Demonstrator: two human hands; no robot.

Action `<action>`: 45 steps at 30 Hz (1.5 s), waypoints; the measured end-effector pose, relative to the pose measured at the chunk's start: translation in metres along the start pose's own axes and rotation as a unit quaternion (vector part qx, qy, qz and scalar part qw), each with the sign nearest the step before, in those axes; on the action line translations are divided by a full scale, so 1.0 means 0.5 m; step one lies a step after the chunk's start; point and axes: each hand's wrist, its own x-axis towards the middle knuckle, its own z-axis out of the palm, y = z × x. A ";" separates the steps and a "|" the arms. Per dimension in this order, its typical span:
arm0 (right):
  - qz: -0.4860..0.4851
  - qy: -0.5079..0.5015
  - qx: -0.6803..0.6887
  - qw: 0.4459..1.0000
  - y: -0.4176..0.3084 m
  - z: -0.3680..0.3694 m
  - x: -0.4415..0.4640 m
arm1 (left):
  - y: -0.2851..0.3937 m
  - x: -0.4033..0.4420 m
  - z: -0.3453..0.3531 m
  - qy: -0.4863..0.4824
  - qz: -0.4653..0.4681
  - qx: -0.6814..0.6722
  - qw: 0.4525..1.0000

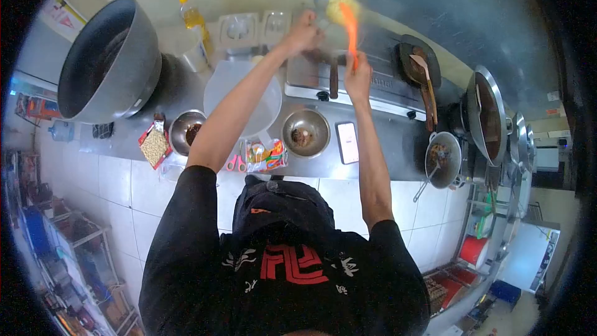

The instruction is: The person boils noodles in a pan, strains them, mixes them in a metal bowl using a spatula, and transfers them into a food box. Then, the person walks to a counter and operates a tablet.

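My right hand (357, 74) is closed round the handle of an orange utensil (352, 32), held up above the stove (380, 81). Yellow food (343, 9) sits at the utensil's far end, blurred. To its left, my left hand (303, 34) is raised near the back of the counter; its fingers are curled, and whatever they may hold is too blurred to make out. Between my hands, a dark pan handle (334, 78) points towards me over the stove's front. A steel bowl (305, 133) with some contents stands in front of the stove, beside a phone (347, 143).
A large dark pot (111, 59) and an oil bottle (194, 17) stand at the left. A white colander-like bowl (264, 102) lies under my left forearm. Scissors (236, 162) and packets (267, 155) are at the front edge. Pans (443, 158) stand at the right.
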 end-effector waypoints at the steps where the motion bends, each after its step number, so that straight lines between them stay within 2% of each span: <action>1: -0.022 -0.018 -0.010 1.000 -0.014 -0.005 0.016 | 0.001 0.002 0.003 0.017 0.002 0.020 1.000; 3: 0.052 0.079 0.095 0.991 -0.050 -0.011 0.016 | 0.025 0.022 0.005 0.041 0.029 0.037 0.998; 5: -0.027 -0.045 -0.009 0.999 -0.014 -0.005 0.021 | 0.014 0.016 0.013 0.046 0.021 0.036 0.998; 6: -0.032 -0.035 -0.008 0.999 -0.008 -0.008 0.015 | 0.013 0.011 0.017 0.040 0.028 0.042 0.998; 8: 0.057 0.020 0.078 0.995 -0.049 -0.019 0.011 | 0.027 0.004 0.030 0.038 0.018 0.061 0.997; 9: 0.048 0.091 0.197 0.975 -0.064 -0.015 0.013 | 0.033 0.016 0.035 0.044 0.037 0.059 0.997; 11: 0.013 -0.032 0.070 0.997 -0.016 -0.006 0.029 | 0.007 0.005 0.037 0.034 -0.001 0.041 0.999; 14: 0.041 0.015 0.102 0.994 -0.017 -0.016 0.027 | -0.004 -0.001 0.069 0.095 -0.008 0.041 0.995; 16: 0.014 -0.002 0.153 0.988 0.000 -0.014 0.064 | 0.002 0.012 0.078 0.122 0.031 0.039 0.991; 17: 0.026 -0.008 0.187 0.982 0.032 -0.022 0.040 | -0.036 -0.001 0.088 0.130 0.031 0.039 0.990; 18: -0.062 -0.049 0.066 0.995 0.067 -0.019 0.051 | -0.054 0.006 0.089 0.124 0.044 0.019 0.991; 19: -0.061 -0.056 0.075 0.994 0.080 -0.030 0.039 | -0.069 -0.001 0.100 0.135 0.044 0.022 0.990; 21: 0.017 -0.029 0.207 0.978 0.086 -0.062 0.058 | -0.066 0.007 0.127 0.155 0.070 0.065 0.983; 22: 0.035 -0.031 0.280 0.959 0.092 -0.073 0.063 | -0.075 0.010 0.134 0.154 0.091 0.046 0.983; 23: 0.044 -0.045 0.284 0.957 0.117 -0.077 0.071 | -0.087 0.008 0.146 0.168 0.082 0.044 0.981; 25: -0.021 -0.164 0.119 0.979 0.168 -0.079 0.091 | -0.099 0.012 0.169 0.197 0.094 0.095 0.971; 27: 0.010 -0.141 0.167 0.976 0.141 -0.111 0.108 | -0.108 0.025 0.176 0.215 0.101 0.083 0.968; 28: 0.019 -0.121 0.229 0.966 0.146 -0.113 0.114 | -0.114 0.028 0.170 0.209 0.163 0.192 0.945; 29: 0.039 -0.103 0.283 0.953 0.161 -0.126 0.097 | -0.141 0.019 0.175 0.203 0.179 0.243 0.932; 30: -0.006 -0.181 0.200 0.963 0.185 -0.122 0.097 | -0.166 0.010 0.181 0.199 0.195 0.293 0.915; 32: 0.020 -0.163 0.203 0.965 0.192 -0.140 0.085 | -0.123 0.008 0.224 0.241 0.111 0.160 0.951; 33: 0.026 -0.141 0.206 0.968 0.181 -0.138 0.102 | -0.113 0.012 0.230 0.250 0.116 0.164 0.947; 34: 0.067 -0.114 0.303 0.944 0.156 -0.154 0.104 | -0.109 0.015 0.231 0.251 0.137 0.134 0.949; 35: 0.072 -0.124 0.305 0.941 0.162 -0.151 0.112 | -0.129 0.012 0.236 0.250 0.147 0.100 0.952; 37: -0.020 -0.242 0.178 0.954 0.184 -0.146 0.118 | -0.151 0.019 0.240 0.274 0.132 0.117 0.945; 39: -0.024 -0.207 0.178 0.962 0.186 -0.143 0.118 | -0.138 0.035 0.226 0.295 0.143 0.144 0.934; 41: 0.026 -0.108 0.294 0.949 0.184 -0.156 0.113 | -0.130 0.012 0.246 0.250 0.134 0.067 0.956; 42: 0.042 -0.116 0.291 0.949 0.198 -0.162 0.101 | -0.154 0.007 0.246 0.257 0.118 0.064 0.957; 44: -0.037 -0.183 0.204 0.961 0.205 -0.158 0.115 | -0.171 0.020 0.221 0.253 0.190 0.180 0.931; 45: -0.036 -0.179 0.210 0.960 0.198 -0.162 0.128 | -0.167 0.022 0.213 0.250 0.215 0.221 0.918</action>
